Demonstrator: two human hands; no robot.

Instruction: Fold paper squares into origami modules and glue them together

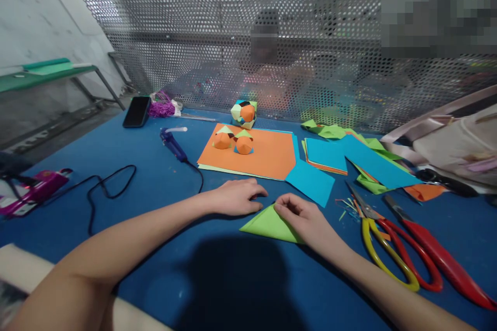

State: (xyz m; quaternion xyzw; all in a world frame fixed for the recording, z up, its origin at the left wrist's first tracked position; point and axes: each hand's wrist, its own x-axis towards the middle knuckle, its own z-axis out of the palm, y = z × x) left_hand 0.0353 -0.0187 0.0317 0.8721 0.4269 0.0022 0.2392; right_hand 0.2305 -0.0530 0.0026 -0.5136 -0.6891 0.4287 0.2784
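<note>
A green paper (267,223) folded into a triangle lies on the blue table (155,269) in front of me. My right hand (301,214) pinches its top corner between thumb and fingers. Just left of the paper, my left hand (238,197) rests on the table with fingers slightly curled and apart, holding nothing. Beyond my hands is a stack of orange sheets (267,152) carrying two small folded paper pieces, orange (244,145) and orange with pale green (222,138). A blue sheet (312,181) overlaps the stack's corner.
Scissors (388,248) and a red-handled tool (446,258) lie at the right. Blue squares (326,153) and green strips (330,130) sit behind them. A glue gun (173,145) with a cord, a phone (137,111) and a folded paper ball (244,113) stand farther back.
</note>
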